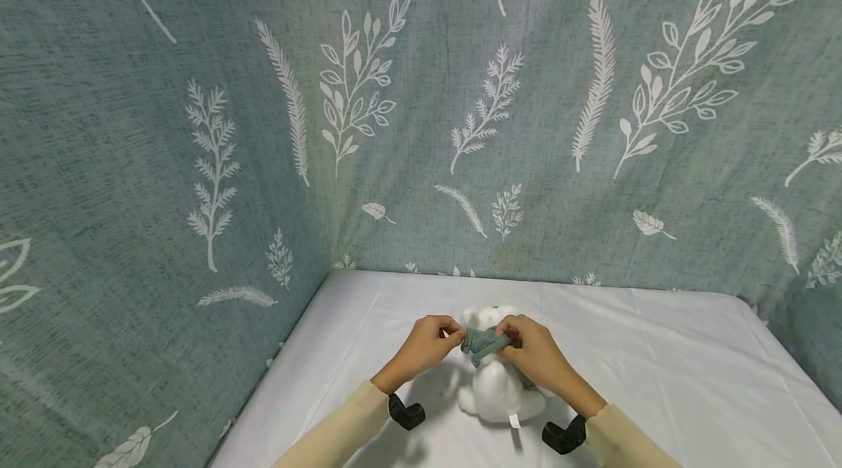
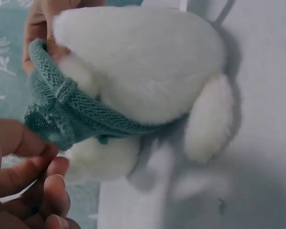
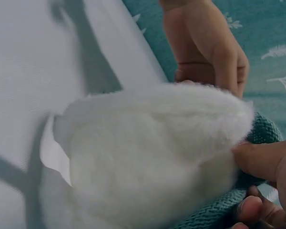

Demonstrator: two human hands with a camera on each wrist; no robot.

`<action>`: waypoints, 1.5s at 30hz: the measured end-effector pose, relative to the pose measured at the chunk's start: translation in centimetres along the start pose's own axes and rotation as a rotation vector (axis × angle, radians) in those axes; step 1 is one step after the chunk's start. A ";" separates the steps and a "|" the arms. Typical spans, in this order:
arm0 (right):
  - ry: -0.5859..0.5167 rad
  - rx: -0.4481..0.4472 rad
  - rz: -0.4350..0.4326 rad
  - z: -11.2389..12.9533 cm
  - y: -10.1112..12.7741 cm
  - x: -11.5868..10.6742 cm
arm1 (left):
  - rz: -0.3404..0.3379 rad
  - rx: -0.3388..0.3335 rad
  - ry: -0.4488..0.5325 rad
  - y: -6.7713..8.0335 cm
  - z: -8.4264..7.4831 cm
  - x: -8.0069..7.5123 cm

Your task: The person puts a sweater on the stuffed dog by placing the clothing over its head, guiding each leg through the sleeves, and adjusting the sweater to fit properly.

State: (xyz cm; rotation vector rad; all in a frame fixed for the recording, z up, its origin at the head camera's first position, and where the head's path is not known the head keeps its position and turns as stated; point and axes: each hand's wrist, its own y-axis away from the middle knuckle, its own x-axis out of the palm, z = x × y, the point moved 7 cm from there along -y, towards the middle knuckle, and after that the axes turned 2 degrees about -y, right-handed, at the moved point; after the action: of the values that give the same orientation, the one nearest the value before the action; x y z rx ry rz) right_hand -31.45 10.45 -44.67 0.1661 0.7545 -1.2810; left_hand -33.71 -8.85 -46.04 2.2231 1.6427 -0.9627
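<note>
A white plush toy (image 1: 498,387) sat upright on the white sheet (image 1: 658,365) near the front middle of the table, its back to the camera and a small tag (image 1: 514,421) showing at its base. A teal knitted scarf (image 1: 483,342) was wrapped round its neck. The left hand (image 1: 426,346) sat at the left of the toy's head, its fingers curled in and pinching one end of the scarf; the right hand (image 1: 534,352) sat at the right, its fingers likewise curled round the scarf, with part of the knit trailing down under the wrist. In the left wrist view the scarf (image 2: 71,109) hugged the toy (image 2: 143,71) closely (the ribbed knit showed plainly), and fingertips (image 2: 55,188) closed on its bunched end. In the right wrist view a thumb (image 3: 257,160) pressed against the scarf (image 3: 264,136) just beside the fur (image 3: 152,152). Behind the table hung a grey-green cloth (image 1: 421,102) printed with white leaves.
</note>
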 end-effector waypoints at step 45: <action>0.066 -0.033 0.074 0.3 0.6 -0.2 | 0.179 0.113 0.103 -0.4 -0.3 1.4</action>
State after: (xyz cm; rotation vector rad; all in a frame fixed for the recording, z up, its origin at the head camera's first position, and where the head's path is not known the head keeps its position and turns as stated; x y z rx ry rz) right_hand -30.83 10.69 -44.51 0.2083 0.8184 -1.1965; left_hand -33.71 -7.42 -46.58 2.4841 1.4305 -0.9295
